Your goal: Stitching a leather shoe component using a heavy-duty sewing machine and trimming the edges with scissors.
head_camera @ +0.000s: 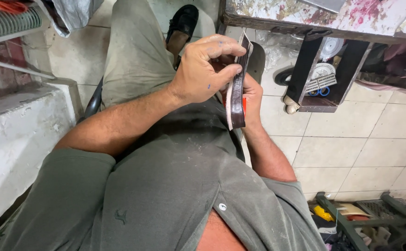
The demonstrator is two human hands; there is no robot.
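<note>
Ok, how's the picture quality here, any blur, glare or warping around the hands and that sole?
Head view: the left hand and the dark sole are sharp under soft, even light with no glare; the right hand sits mostly hidden behind the sole; wide-angle warping bends the floor tiles and stretches the shirt.

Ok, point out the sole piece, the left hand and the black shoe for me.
sole piece [236, 100]: head view, on its dark edge below the fingers.
left hand [203, 69]: head view, on the back of the hand.
black shoe [184, 21]: head view, on its upper.
</note>
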